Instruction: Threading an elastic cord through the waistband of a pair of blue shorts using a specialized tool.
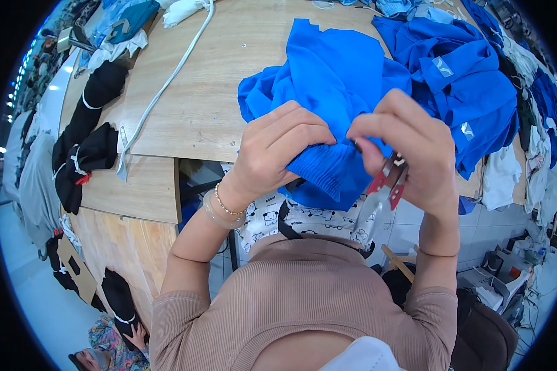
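Observation:
A bright blue garment (346, 68) lies bunched on the near edge of the table, its gathered elastic edge (323, 170) hanging over my lap. My left hand (275, 148) is closed on that gathered edge, fingers on top and thumb underneath. Tucked in the palm of my right hand (418, 145) is a pair of thread snips (384, 188) with red on the handles, blades pointing down toward my lap. The thumb and forefinger of this hand come together beside the elastic edge. Whether they pinch a thread is too small to tell.
More blue garments (458, 74) with clear stickers are heaped to the right. A white cord (173, 77) runs across the wooden table (229, 55). Tied black cloth bundles (99, 86) lie left. Another person (114, 340) is at lower left, a hand on a black bundle.

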Available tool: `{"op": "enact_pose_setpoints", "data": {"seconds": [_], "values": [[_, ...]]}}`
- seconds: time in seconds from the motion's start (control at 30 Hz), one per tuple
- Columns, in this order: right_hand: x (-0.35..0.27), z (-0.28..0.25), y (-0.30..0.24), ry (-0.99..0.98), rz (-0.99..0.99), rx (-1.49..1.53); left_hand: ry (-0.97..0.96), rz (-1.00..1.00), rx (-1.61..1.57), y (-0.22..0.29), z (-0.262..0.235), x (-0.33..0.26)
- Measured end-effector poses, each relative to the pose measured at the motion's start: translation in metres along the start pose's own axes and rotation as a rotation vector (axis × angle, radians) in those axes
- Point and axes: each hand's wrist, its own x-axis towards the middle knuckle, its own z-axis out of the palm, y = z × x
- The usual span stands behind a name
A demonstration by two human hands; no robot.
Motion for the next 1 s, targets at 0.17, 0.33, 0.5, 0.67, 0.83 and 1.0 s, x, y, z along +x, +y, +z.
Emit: {"op": "enact_pose_setpoints", "data": {"seconds": [0.17,0.33,0.5,0.67,0.83,1.0], "values": [[0.001,-0.009,0.004,0.085,0.064,0.096,0.003,0.023,0.018,-0.002,0.001,-0.002],[-0.005,0.001,0.005,-0.093,0.059,0.25,0.002,0.027,0.018,-0.002,0.002,0.0],[-0.002,0.006,0.011,0.121,0.232,0.358,0.003,0.041,0.042,-0.002,0.003,-0.001],[-0.008,0.007,0.028,0.291,0.502,0.54,-0.005,0.017,0.057,0.0,0.003,-0.004],[-0.01,0.015,0.011,0.06,0.26,0.389,0.002,0.0,0.052,-0.002,0.003,-0.003],[-0.009,0.024,0.013,0.253,0.307,0.358,0.027,-0.004,0.097,-0.003,0.005,-0.005]]}}
